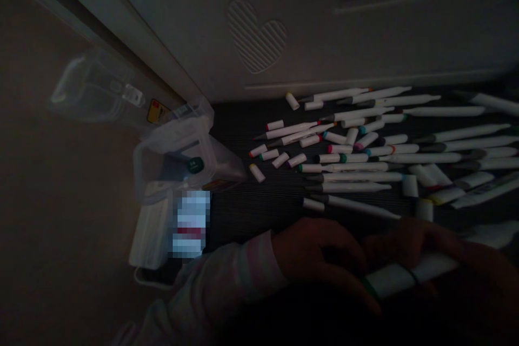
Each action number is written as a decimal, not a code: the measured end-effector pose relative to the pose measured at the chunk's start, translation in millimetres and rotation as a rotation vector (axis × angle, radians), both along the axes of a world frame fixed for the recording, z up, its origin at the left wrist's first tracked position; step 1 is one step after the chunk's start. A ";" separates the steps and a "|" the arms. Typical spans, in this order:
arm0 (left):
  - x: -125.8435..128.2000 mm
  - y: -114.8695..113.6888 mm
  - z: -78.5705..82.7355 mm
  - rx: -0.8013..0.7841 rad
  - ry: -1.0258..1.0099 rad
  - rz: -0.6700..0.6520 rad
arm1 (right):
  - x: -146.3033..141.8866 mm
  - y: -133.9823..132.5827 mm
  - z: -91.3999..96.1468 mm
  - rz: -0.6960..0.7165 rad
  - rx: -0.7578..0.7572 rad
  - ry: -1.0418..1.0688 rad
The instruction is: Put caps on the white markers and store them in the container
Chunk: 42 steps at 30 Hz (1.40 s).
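In dim light, my left hand (320,251) pinches the green-tipped end of a white marker pen (391,281). My right hand (474,270) is closed around the other part of the same marker; deep shadow hides some of its fingers. A thin dark line crosses the marker between the two hands. Just beyond them lie several uncapped white markers (357,177) with grey ends, among loose white caps (256,173) with coloured tips. The nearest loose marker (360,206) lies right above my hands.
A clear plastic case (140,170) with its lid (95,89) open stands at the left, with a dark green marker end (195,165) inside. Beside it are a lit, blurred-out screen (190,224) and a whitish box-shaped item (150,232). A panel with a ribbed heart (257,38) rises behind.
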<state>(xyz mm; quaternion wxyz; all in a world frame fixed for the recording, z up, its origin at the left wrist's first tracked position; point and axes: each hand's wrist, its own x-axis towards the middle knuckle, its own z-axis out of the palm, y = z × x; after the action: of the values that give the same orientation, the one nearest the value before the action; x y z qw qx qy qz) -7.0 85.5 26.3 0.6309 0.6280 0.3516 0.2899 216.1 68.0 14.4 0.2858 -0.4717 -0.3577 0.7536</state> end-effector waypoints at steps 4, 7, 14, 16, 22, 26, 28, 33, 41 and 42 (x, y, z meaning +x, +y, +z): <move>-0.1 0.9 -2.9 0.039 0.054 -0.011 | -32.3 25.4 18.0 0.075 -0.129 0.284; -0.8 -0.4 -8.4 0.074 0.016 -0.024 | -48.0 36.0 24.8 0.051 -0.173 0.356; -2.3 2.1 -12.2 0.203 -0.017 -0.023 | -43.9 29.0 15.0 0.033 -0.088 0.436; -2.4 3.7 -10.7 0.236 -0.019 -0.034 | -43.9 29.9 14.8 0.033 -0.084 0.440; -3.1 5.7 -7.8 0.222 0.004 -0.002 | -43.8 31.9 16.1 0.034 -0.066 0.423; -2.9 5.7 -9.0 0.209 0.010 -0.011 | -46.0 34.2 19.3 0.023 -0.058 0.416; -2.7 5.2 -10.1 0.223 0.003 -0.016 | -47.5 35.6 21.4 0.020 -0.061 0.400; -2.7 3.7 -11.5 0.237 0.010 -0.014 | -48.3 36.4 24.2 0.033 -0.044 0.355; -2.5 5.0 -10.4 0.229 0.002 0.004 | -46.7 34.5 21.8 0.020 -0.007 0.367; -2.4 5.1 -10.1 0.229 0.003 0.006 | -46.7 34.5 21.7 0.018 -0.006 0.368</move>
<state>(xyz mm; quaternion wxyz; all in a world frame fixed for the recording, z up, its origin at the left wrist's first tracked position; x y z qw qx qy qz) -9.4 90.6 16.2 0.5537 0.6952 0.3191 0.3291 169.4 102.5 36.0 0.3381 -0.3234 -0.3013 0.8308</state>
